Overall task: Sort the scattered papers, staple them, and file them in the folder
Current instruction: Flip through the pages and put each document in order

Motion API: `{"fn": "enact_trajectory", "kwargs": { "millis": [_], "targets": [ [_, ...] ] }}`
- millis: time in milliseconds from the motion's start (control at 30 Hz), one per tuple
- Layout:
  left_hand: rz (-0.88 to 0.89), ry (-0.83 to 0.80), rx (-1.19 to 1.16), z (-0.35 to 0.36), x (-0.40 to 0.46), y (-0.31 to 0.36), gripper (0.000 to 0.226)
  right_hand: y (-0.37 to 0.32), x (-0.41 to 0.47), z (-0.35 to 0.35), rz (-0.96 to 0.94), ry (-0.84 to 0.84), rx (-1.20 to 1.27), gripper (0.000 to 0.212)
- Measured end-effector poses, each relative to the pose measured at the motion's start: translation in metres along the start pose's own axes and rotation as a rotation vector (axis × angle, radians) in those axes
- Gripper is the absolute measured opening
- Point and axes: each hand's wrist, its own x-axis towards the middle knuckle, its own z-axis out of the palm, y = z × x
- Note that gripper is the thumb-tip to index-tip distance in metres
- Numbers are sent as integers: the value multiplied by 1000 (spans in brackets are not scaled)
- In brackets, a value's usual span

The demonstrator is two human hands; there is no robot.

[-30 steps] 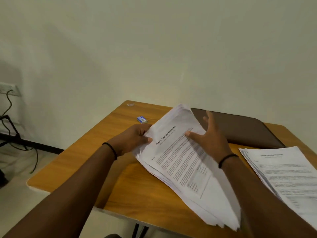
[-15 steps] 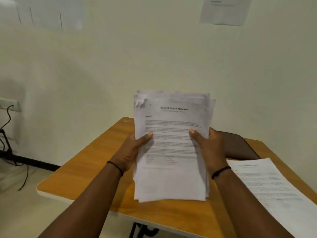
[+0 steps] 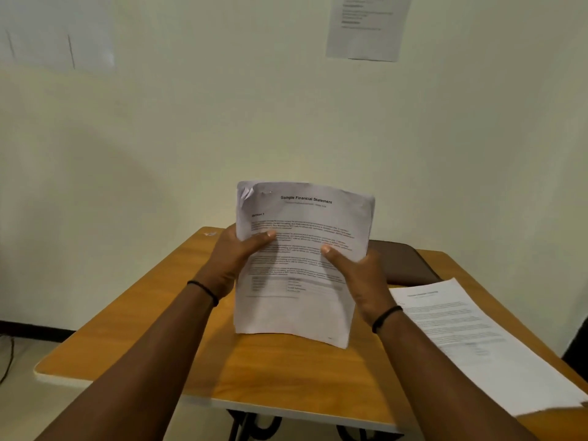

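Now, from my head view, my left hand (image 3: 234,259) and right hand (image 3: 359,278) each grip a side of the paper stack (image 3: 302,265) — upright above the worktop (image 3: 280,374). I'm squaring it; stapling comes next, I judge, then the folder (image 3: 401,262) behind.

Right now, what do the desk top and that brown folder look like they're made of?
Desk: wood or wood-look laminate, semi-gloss; orange-brown grain streaks with a pale edge band suggest laminate.
Folder: probably faux leather or plastic, matte; plain dark brown with a rounded corner. It is partly hidden, so this is uncertain.
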Motion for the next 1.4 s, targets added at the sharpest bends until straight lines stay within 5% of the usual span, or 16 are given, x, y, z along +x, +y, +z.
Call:
{"fn": "enact_trajectory", "kwargs": {
  "millis": [167,333,500,633,800,933,1200,1400],
  "targets": [
    [22,44,-57,2,3,9,61,-18,10,5,-51,55,42,17],
    [-144,35,-56,7,-21,-36,33,29,-16,-5,110,6,8,18],
    [-249,94,-37,9,-31,-57,29,53,-27,-6,194,-4,-11,23],
    [-211,212,-351,3,-21,-51,34,44,-20,-15,178,-23,0,36],
    [-192,237,-679,24,-22,-56,43,47,-21,2,182,30,323,68],
    [-247,176,-739,55,-49,-69,45,54,-25,21,142,94,527,48],
    [-244,161,-543,-14,-28,-37,48,48,-24,-18,168,164,422,45],
    [-303,-9,-170,-71,5,4,62,28,-16,-44,103,187,343,41]
  ]
}}
